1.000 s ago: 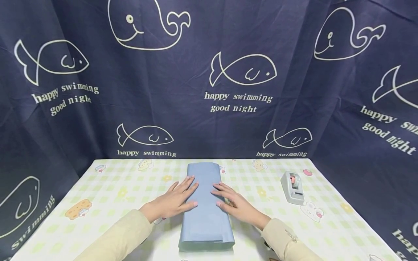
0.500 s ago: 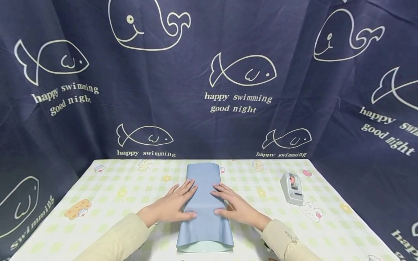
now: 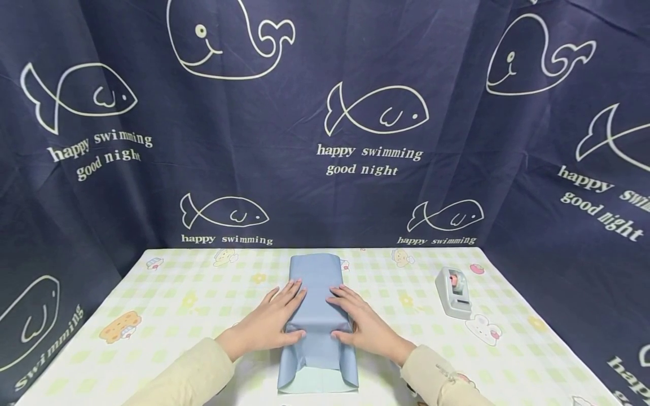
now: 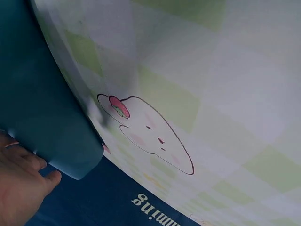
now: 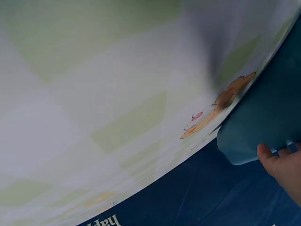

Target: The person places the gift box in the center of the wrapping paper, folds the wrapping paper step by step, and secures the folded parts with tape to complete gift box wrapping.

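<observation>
In the head view a long blue paper-wrapped box [image 3: 317, 285] lies lengthwise in the middle of the table. At its near end the paper extends past the box, its top layer folded down and the sides standing up around a pale green inner face [image 3: 319, 380]. My left hand [image 3: 268, 320] rests on the left edge, fingers extended, thumb at the fold. Mirroring it, my right hand [image 3: 373, 326] lies along the right edge with its thumb by the fold. Both wrist views show the blue wrapping paper [image 4: 47, 94] with fingers at its edge.
A grey tape dispenser [image 3: 454, 293] stands on the right of the table. The tablecloth [image 3: 193, 316] is green-checked with cartoon prints. Behind and at both sides hangs a dark blue curtain [image 3: 284, 169] with fish and whale drawings.
Both hands have slid slightly toward the near end, thumbs most. The paper's top layer there has gone from flat to pushed down and inward, showing the pale inside.
</observation>
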A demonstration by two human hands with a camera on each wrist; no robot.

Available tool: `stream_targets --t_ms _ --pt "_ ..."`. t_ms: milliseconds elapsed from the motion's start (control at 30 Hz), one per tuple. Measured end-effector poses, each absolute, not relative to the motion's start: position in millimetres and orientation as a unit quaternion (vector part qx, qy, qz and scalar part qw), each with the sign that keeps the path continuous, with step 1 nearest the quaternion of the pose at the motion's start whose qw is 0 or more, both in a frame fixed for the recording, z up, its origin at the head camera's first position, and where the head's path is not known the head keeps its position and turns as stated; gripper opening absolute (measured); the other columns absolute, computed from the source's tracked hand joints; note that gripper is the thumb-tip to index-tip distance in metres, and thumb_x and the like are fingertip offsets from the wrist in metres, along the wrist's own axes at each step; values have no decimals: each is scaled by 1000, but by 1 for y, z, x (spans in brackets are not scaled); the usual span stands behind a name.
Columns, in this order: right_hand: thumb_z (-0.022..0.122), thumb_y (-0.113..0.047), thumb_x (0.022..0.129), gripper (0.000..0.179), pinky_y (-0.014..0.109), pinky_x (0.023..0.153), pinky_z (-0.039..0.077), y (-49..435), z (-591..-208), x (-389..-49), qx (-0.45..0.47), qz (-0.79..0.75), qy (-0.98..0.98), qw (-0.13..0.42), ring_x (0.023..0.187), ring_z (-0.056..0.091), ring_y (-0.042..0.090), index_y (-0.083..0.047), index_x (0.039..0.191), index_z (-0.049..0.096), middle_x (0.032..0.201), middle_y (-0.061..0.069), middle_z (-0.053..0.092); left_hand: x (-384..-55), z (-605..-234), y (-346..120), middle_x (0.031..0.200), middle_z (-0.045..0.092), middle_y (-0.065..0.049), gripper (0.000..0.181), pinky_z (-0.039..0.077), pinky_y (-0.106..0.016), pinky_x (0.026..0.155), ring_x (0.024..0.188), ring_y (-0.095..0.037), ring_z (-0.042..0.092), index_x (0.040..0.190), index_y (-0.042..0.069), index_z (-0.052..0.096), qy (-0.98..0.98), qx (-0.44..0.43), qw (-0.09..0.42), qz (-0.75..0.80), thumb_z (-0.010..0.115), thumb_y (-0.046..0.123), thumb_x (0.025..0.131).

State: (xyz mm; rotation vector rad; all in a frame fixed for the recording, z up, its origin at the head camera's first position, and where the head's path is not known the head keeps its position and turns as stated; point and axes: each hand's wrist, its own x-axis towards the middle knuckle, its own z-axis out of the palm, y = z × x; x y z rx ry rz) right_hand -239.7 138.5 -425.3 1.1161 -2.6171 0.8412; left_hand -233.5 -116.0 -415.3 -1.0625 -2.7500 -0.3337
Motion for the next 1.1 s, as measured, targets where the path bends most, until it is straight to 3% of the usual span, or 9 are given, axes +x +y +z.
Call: stream_targets --t_ms 333,1100 --pt "76 -28 73 75 48 109 25 135 -424 -237 350 264 -894 89 137 26 29 -5 135 42 144 6 38 -232 -415 -111 149 21 -21 87 22 -53 109 139 -34 20 141 -3 29 -932 -340 86 -91 61 48 78" --pt "73 -21 76 68 44 108 27 133 -427 -253 345 248 -896 127 136 29 31 -2 134 43 143 10 39 -249 -418 -106 147 25 -22 77 26 -53 106 137 -34 24 140 -3 31 -935 -326 118 -71 62 40 84"
